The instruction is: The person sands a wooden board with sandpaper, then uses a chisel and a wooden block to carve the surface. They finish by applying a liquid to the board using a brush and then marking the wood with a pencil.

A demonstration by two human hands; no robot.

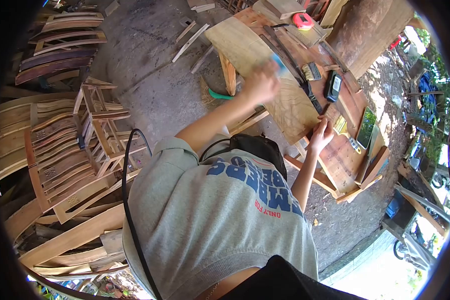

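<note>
My left hand [262, 84] is closed around a small blue object [278, 64], smeared by motion so that I cannot make out its kind. The hand is over a flat, pale wooden board [240, 42] with visible grain. My right hand [322, 134] has its fingers bent at the board's near right corner, seemingly gripping that edge. Close by it lies a brush with yellowish bristles [340, 125]. Beyond the board's right edge lie a block-shaped brush [312, 71], a black labelled object [333, 86] and a long dark bar [285, 50].
The wooden workbench [337, 165] also carries a phone [366, 127] and a red tape measure [303, 21]. Slatted wooden frames [60, 165] and curved pieces are stacked at left. Wood offcuts [190, 42] lie on the concrete floor. A tree trunk [367, 30] stands behind the bench.
</note>
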